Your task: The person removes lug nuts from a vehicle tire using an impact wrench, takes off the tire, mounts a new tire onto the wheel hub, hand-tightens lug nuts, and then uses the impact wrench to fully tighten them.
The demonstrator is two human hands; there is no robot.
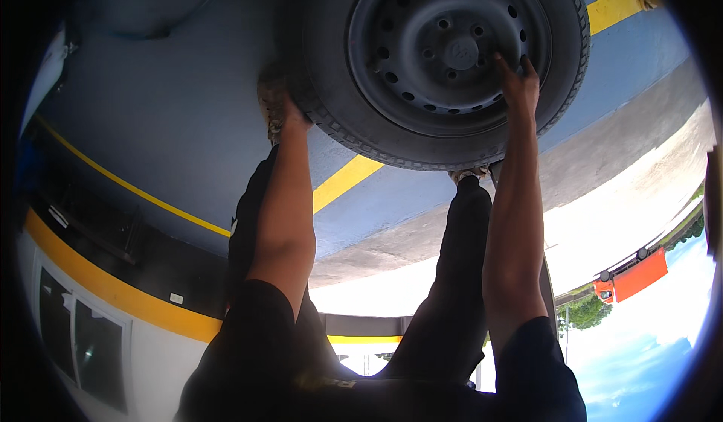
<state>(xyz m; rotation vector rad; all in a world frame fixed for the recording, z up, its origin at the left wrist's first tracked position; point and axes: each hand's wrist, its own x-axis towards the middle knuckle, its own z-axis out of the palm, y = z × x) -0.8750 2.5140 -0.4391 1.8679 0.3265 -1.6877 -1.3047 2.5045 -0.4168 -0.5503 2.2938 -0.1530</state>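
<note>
A car wheel (pixel 410 72), a dark steel rim with a black tyre (pixel 331 113) around it, fills the upper middle of the head view, its face with the bolt holes turned toward me. At the tyre's left side is my left hand (pixel 294 113), its fingers mostly hidden against the rubber. Reaching over the tyre on the right, my right hand (pixel 521 85) grips the rim, with fingertips at the holes near its edge. Whether the wheel touches the floor I cannot tell. My shoes (pixel 271 106) show beside and below it.
Yellow stripes (pixel 348 181) cross the blue-grey floor (pixel 166 113). A dark hose or cable (pixel 177 27) lies at upper left. A white wall with a window (pixel 83 339) stands at lower left. An orange truck (pixel 636 277) is outside at right.
</note>
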